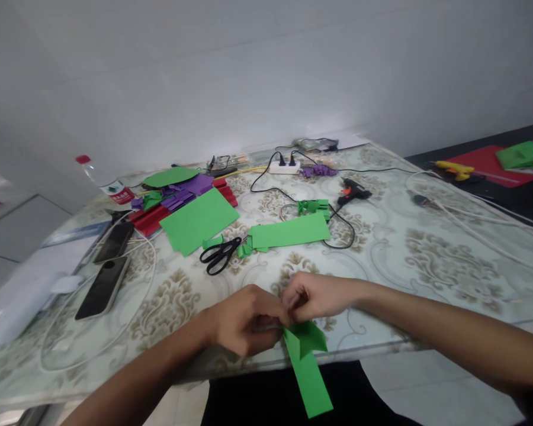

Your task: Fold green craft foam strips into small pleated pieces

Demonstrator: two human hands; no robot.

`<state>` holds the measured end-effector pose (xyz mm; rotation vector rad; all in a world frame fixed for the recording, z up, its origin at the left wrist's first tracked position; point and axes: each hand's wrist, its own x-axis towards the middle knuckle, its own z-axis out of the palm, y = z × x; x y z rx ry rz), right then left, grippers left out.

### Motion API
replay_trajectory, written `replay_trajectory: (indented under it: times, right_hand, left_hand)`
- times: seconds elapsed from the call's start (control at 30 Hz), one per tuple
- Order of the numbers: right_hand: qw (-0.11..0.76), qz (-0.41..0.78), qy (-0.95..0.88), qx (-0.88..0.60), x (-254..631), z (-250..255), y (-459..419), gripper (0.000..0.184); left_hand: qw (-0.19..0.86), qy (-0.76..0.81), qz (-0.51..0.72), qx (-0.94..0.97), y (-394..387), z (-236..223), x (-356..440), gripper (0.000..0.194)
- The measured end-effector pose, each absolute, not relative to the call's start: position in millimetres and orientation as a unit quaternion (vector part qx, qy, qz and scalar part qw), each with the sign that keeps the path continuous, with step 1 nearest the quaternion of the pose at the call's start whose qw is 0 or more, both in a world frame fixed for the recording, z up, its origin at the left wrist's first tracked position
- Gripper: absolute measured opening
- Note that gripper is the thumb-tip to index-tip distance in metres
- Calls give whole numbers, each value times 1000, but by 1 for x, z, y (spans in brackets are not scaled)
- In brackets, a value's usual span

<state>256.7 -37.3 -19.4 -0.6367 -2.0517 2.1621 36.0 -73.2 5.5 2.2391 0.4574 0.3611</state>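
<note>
Both my hands meet at the table's front edge over a folded strip of green paper (308, 378). My left hand (251, 319) has its fingers closed on the strip's upper end. Beside it, my right hand (313, 296) pinches the same end, fingertips bent inward. The strip's long tail hangs below the table edge, and a shorter flap folds out to the right. Black-handled scissors (220, 255) lie beyond my left hand. Their blades point at a wide green paper strip (291, 231) with small green cuttings about it.
Green sheets (199, 219), purple pieces (182, 192) and red paper (148, 222) are piled at left. Phones (102, 290) and a bottle (111, 186) stand or lie farther left. A black glue gun (354, 190), power strip (285, 167) and loose cables occupy the back and right.
</note>
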Motion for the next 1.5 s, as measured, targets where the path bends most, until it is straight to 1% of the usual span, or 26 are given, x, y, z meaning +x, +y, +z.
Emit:
replay_trajectory:
  times: [0.23,0.33,0.47,0.67,0.8,0.87,0.97,1.03,1.17,1.27,1.3,1.4,1.5]
  right_hand:
    - [63,716,-665,-202,256,-25,-37,16]
    - [86,711,-663,-219,256,-27,-35,16]
    - [119,701,-662,-235,256,-25,-34,12]
    - [137,698,-650,-267,255,-20,-33,10]
    - [153,696,-639,-288,255,-22,-32,12]
    - [174,694,-631,-300,255,-23,-30,13]
    - [229,685,-617,-312,254,-24,-29,19]
    - [269,678,-606,-318,254,-23,-29,21]
    - [325,658,-600,-317,252,-22,-33,26]
    - [347,646,-599,-322,251,-21,-35,36]
    - [352,643,-599,-324,250,-20,-35,37]
    - [349,640,-603,-323,251,-17,-35,30]
    - [342,644,-603,-324,252,-13,-35,29]
  left_hand:
    - [392,198,131,889,-72,6,36,23]
    - [358,208,145,899,-71,3,35,22]
    - [324,203,167,909,-70,1,35,23]
    - [276,217,162,922,-69,2,35,16]
    - [235,236,166,928,-67,-1,34,17]
    - [208,256,180,927,-66,-2,34,14]
    - [182,304,204,913,-64,-4,35,9]
    - [181,329,226,899,-63,-4,35,14]
    - [189,335,266,884,-60,-6,35,32]
    - [195,330,290,877,-60,-7,34,33]
    - [196,330,298,874,-60,-8,34,33]
    - [198,335,311,867,-59,-9,34,32]
    - [196,333,319,865,-59,-11,33,35]
